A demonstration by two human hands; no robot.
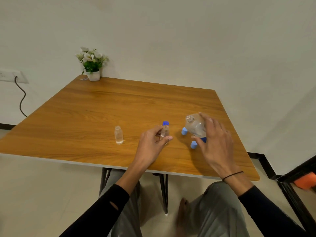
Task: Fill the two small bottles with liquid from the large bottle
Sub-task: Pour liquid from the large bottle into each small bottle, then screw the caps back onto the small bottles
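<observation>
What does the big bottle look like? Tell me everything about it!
The big bottle is clear plastic with ridges and no cap on its mouth. It is tilted, with the open mouth pointing up and to the left. The right hand wraps around its lower part, fingers over the top, so the bottom is hidden. It is above the wooden table, beside the small bottle that the left hand holds. I cannot tell how much liquid is inside.

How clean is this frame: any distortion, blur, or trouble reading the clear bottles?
Head view: wide-angle bending bows the table edges; lighting is soft and even, with faint shadows under both hands; the foot below the table is motion-blurred; the large bottle and small bottles are transparent, so liquid levels read poorly.
</observation>
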